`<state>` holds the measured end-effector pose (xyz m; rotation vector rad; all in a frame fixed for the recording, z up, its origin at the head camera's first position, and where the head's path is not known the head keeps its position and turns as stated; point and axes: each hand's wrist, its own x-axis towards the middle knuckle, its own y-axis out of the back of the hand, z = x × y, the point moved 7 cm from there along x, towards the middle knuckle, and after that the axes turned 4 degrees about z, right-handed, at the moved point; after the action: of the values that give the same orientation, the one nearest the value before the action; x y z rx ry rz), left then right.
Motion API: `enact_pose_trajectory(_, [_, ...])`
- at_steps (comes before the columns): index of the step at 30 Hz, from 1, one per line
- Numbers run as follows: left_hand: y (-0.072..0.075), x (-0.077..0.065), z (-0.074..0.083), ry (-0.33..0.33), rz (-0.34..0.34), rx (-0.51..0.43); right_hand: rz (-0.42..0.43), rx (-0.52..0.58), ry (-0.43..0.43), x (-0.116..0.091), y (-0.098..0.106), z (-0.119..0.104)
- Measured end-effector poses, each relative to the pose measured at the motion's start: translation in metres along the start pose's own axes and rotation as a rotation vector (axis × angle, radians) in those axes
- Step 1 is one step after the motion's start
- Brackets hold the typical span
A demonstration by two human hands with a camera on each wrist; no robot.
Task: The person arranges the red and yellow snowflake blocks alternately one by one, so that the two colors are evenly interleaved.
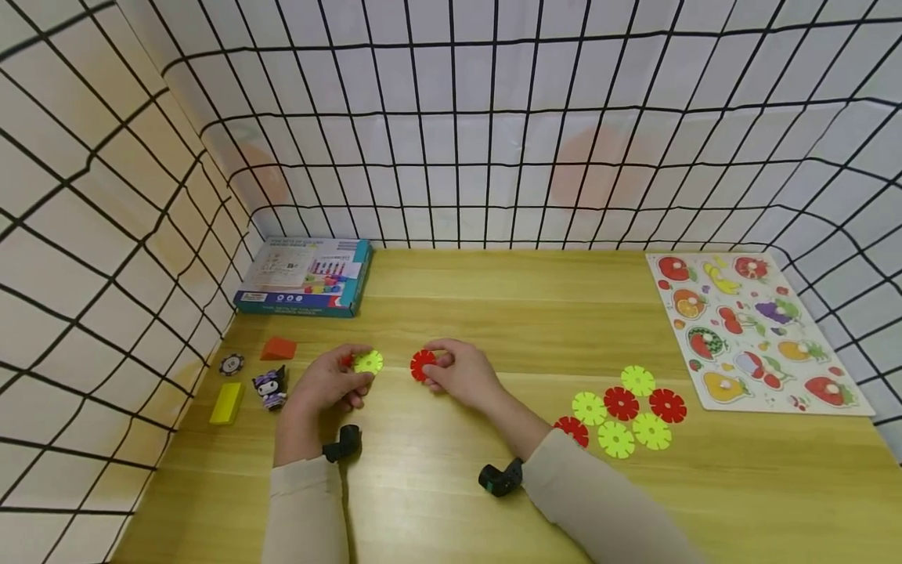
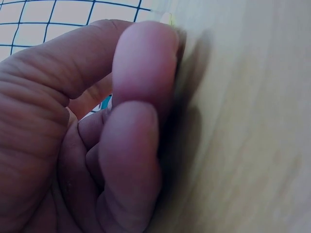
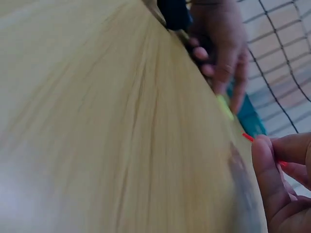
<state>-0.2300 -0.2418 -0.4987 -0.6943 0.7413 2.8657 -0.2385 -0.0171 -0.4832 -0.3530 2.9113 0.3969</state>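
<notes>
Between thumb and fingers, my left hand (image 1: pixel 326 382) pinches a yellow-green notched plastic disc (image 1: pixel 369 362). A bit of red (image 1: pixel 347 360) shows at that disc's left side, mostly hidden by the fingers. To the right, my right hand (image 1: pixel 467 376) pinches a red notched disc (image 1: pixel 421 365) by its edge. The two discs face each other across a small gap over the table. From the right wrist, the red disc (image 3: pixel 248 137) appears edge-on, with the yellow-green disc (image 3: pixel 225 107) beyond it. Curled fingers (image 2: pixel 133 155) fill the left wrist view and hide the disc.
Several loose red and yellow-green discs (image 1: pixel 622 403) lie right of the right forearm. A fruit puzzle board (image 1: pixel 757 333) is at the far right. A boxed set (image 1: pixel 306 278), red block (image 1: pixel 279 348), small figure (image 1: pixel 271 388), yellow block (image 1: pixel 227 403) and poker chip (image 1: pixel 231 364) sit left. Black wire mesh (image 1: pixel 493 117) surrounds the table.
</notes>
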Motion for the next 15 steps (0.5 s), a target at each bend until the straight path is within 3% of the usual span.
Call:
enact_pose_trajectory(4, [-0.001,0.0,0.002,-0.014,0.002,0.009,-0.011,-0.163,0.086,0.015,-0.02,-0.007])
enact_pose_trajectory(8, [-0.001,0.0,0.002,-0.019,-0.004,0.007,0.009,-0.409,0.191,0.025,-0.028,-0.016])
enact_pose_trajectory(12, [0.0,0.0,0.002,-0.018,-0.01,0.006,0.032,-0.565,0.217,0.03,-0.032,-0.021])
enact_pose_trajectory(15, [0.0,0.0,0.001,-0.021,-0.013,0.005,0.029,-0.588,0.194,0.032,-0.034,-0.02])
